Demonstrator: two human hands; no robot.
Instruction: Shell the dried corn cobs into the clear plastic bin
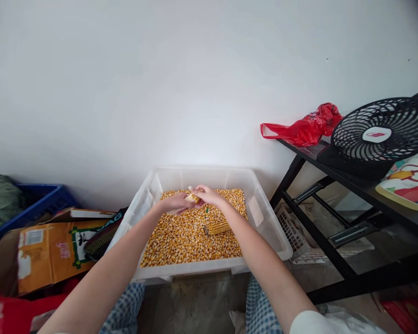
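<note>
Over a clear plastic bin [202,266] of loose corn kernels [181,236], both my hands meet around a partly stripped corn cob [192,198]. My left hand [177,202] is closed on the cob from the left. From the right, my right hand [209,195] grips the same cob, its fingers bent over it. The fingers hide much of the cob. A second ear of corn [218,228], still full of yellow kernels, lies on the kernels below my right wrist, partly behind my forearm.
A black metal table [355,181] at the right bears a red plastic bag [310,127] and a black fan [379,132]. Left of the bin are an orange cardboard box [61,250] and a blue crate [52,197]. A white wall [195,93] stands behind.
</note>
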